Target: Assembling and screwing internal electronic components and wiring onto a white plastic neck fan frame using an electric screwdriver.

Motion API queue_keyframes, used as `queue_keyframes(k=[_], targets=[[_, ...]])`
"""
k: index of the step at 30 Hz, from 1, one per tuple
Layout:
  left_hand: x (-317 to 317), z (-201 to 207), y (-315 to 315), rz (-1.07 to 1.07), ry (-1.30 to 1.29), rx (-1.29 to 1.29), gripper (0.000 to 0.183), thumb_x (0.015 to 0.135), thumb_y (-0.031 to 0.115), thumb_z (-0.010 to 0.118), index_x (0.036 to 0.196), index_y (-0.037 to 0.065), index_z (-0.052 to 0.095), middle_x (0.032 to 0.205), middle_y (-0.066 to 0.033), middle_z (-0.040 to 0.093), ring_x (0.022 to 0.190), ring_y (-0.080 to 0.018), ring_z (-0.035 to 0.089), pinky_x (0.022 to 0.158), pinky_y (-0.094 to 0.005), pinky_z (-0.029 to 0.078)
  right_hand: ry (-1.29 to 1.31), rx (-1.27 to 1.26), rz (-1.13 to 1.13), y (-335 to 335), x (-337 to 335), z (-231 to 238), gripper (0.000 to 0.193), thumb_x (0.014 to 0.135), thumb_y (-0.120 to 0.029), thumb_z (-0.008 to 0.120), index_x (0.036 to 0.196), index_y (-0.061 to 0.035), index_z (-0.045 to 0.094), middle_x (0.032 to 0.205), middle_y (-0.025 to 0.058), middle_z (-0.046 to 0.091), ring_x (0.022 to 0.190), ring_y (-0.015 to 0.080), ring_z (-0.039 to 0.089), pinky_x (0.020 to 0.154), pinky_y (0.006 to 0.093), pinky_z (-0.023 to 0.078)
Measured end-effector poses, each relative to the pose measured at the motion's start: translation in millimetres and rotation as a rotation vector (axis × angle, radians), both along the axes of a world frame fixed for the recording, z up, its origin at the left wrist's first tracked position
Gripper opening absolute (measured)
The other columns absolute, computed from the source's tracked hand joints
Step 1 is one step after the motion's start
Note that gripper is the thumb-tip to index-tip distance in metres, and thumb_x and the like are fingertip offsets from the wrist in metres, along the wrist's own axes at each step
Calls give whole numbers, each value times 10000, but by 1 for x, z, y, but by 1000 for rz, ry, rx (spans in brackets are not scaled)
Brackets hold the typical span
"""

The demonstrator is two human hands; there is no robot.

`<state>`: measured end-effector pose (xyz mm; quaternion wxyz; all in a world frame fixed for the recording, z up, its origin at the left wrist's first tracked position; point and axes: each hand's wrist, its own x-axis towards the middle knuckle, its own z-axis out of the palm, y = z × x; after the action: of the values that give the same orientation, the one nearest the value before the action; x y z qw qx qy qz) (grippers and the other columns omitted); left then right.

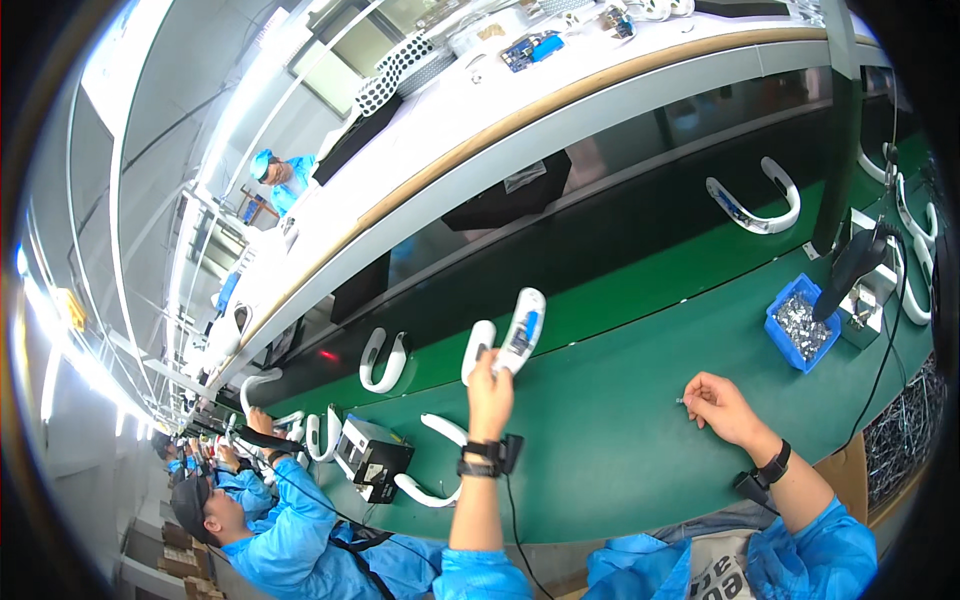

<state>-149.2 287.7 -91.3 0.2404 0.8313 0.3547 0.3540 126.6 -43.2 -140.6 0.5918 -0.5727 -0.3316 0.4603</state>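
Note:
My left hand [490, 400] is closed around the curved middle of a white U-shaped neck massager shell [523, 332], raised over the green bench. Inside one arm of the shell, blue and dark electronic parts show. Lower right, over the green bench top [610, 430], my right hand [724, 408] pinches a tiny light-coloured piece [680, 401], too small to name. Beyond that hand stands a blue bin [788, 346] filled with small silvery metal parts. Dark straps with small devices circle both my wrists.
More white U-shaped shells lie along the belt, one at far right [790, 212], another left [370, 370]. A black-and-silver box [378, 468] stands left beside an open shell [440, 495]. A metal fixture [862, 312] with a black tool adjoins the bin. A co-worker in blue [290, 515] sits left.

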Motion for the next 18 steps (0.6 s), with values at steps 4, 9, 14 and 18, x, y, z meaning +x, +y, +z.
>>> queue_keyframes(k=[4, 9, 14, 18], targets=[[-8, 2, -107, -76, 83, 79, 230, 887, 47, 634, 1101, 44, 719, 981, -143, 683, 1018, -355, 626, 1030, -496, 434, 8, 24, -55, 0, -2, 7, 83, 1064, -107, 649, 1037, -34, 618, 857, 9, 634, 754, 79, 606, 614, 246, 508], [-16, -8, -179, -308, 252, 88, 220, 867, 73, 716, 1085, 45, 715, 1089, -110, 686, 1156, -321, 615, 1210, -560, 333, -18, 85, -210, -1, 1, 8, 75, 1061, -109, 650, 1044, -41, 623, 873, 1, 630, 777, 66, 597, 658, 225, 486], [-29, 3, -226, -90, 304, -12, 519, 888, 57, 740, 1390, 35, 607, 1522, -209, 481, 1410, -398, 473, 1247, -551, 310, -392, 171, -140, 1, -21, 28, 86, 1032, -107, 684, 1046, -27, 655, 1012, 60, 726, 950, 165, 682, 846, 334, 547], [-40, -26, -243, 240, -368, -535, 739, 983, 50, 673, 1607, -58, 292, 1589, -246, 422, 1509, -365, 421, 1257, -546, 379, -761, 308, 108, 19, -50, 57, 79, 1030, -131, 665, 1063, -59, 657, 1196, 129, 746, 1185, 343, 676, 1066, 487, 490]])
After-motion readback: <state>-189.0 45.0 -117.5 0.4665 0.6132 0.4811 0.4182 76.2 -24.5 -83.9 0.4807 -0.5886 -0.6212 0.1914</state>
